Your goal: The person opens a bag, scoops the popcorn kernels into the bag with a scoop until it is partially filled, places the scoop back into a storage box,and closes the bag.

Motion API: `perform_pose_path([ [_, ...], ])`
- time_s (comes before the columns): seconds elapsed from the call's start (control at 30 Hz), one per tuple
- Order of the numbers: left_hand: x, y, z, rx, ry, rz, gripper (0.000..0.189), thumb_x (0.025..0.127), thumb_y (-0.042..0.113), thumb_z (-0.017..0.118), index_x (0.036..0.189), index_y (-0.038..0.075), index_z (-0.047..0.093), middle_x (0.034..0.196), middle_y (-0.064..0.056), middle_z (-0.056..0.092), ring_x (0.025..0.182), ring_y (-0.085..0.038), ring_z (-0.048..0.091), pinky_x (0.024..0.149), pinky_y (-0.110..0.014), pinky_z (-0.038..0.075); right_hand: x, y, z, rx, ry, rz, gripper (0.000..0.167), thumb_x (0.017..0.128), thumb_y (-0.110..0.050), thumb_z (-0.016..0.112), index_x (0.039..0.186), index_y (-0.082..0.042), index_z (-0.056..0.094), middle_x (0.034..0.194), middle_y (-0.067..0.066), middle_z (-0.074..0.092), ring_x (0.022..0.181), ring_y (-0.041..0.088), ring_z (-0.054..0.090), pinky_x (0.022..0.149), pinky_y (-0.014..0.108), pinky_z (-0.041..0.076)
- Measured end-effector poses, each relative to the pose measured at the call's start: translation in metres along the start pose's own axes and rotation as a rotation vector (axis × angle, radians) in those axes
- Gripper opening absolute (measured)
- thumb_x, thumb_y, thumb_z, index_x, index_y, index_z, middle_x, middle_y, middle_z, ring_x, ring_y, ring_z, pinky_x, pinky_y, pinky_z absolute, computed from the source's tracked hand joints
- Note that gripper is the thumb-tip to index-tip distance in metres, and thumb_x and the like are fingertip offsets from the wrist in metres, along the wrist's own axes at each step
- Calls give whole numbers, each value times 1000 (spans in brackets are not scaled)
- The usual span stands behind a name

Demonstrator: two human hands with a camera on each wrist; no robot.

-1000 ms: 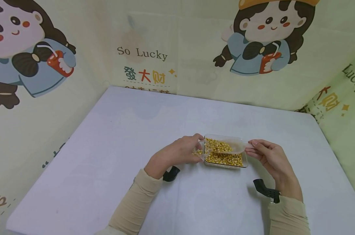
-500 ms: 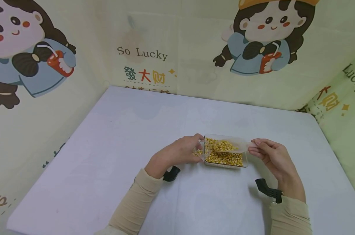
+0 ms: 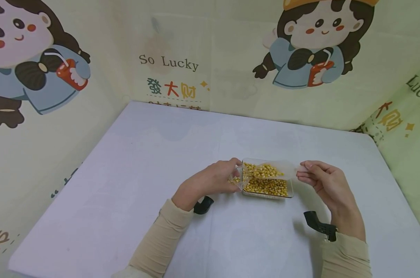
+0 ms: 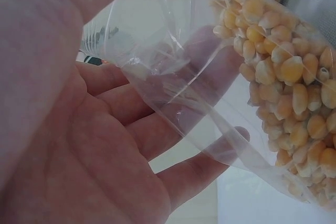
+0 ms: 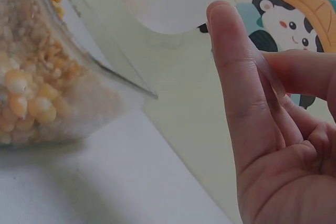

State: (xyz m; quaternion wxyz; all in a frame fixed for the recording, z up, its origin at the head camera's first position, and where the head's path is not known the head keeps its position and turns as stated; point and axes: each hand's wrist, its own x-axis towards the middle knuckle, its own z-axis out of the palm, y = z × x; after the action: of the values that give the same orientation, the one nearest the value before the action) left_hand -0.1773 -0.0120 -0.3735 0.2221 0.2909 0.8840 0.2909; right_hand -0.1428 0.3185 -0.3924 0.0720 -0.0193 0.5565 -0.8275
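A clear rectangular box (image 3: 290,190) on the table is filled with yellow corn kernels (image 3: 269,187). At its left end, my left hand (image 3: 215,178) holds a clear plastic bag (image 4: 173,61). Kernels (image 4: 283,72) show through the bag in the left wrist view, with fingers (image 4: 194,177) spread behind and under the film. My right hand (image 3: 326,185) pinches the handle of a translucent white scoop (image 3: 285,169) between thumb and fingers. Above the box, the scoop carries a heap of corn, its front end toward the bag. The left thumb's tip is hidden.
A white-covered table (image 3: 126,185) lies under the box and hands. Printed cloth walls (image 3: 230,58) rise behind it and along both sides. Black curved pieces (image 3: 203,205) are worn at both wrists, below the sleeves' cuffs.
My right hand has drawn back to the right and slightly upward with the loaded scoop. My left hand and the bag stay nearly where they were.
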Motion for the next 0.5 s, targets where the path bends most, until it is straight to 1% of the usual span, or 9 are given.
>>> perform_pose_path([
  [0.2,0,0,-1,7,1,0,68,90,26,74,145,12,39,125,1,67,105,-12,62,86,-26,49,-1,-5,6,-8,-6,-15,20,100,-2,52,102,2,72,93,11,77,83,20,76,76,31,58],
  [0.5,0,1,-1,6,3,-3,68,89,25,75,145,11,39,125,1,67,109,-13,62,91,-27,48,-3,-8,16,-35,-6,-32,19,100,-2,53,103,2,72,93,11,77,82,20,76,76,31,58],
])
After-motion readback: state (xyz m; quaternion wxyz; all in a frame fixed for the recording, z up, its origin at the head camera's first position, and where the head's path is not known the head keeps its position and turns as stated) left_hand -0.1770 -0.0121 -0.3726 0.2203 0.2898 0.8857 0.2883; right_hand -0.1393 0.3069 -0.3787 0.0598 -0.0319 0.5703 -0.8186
